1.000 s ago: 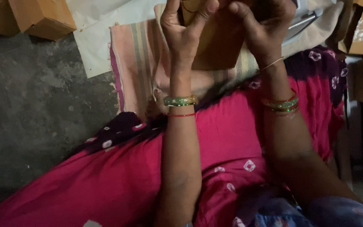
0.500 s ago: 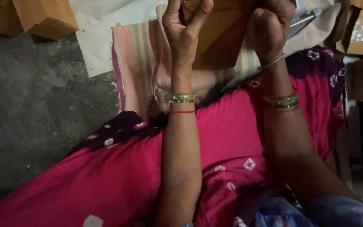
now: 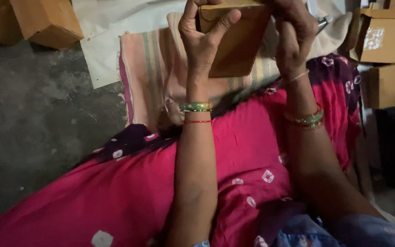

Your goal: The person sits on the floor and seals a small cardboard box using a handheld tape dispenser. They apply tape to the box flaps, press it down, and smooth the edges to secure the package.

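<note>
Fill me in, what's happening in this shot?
A seated person holds a small brown cardboard box up in both bare hands: the left hand grips its near side, thumb across the front, and the right hand clasps the other side. A striped cloth lies beneath on the floor, and more cardboard boxes sit nearby.

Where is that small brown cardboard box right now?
The small brown cardboard box is at the top centre of the head view, held up between the left hand and the right hand, above a striped cloth on the floor.
</note>
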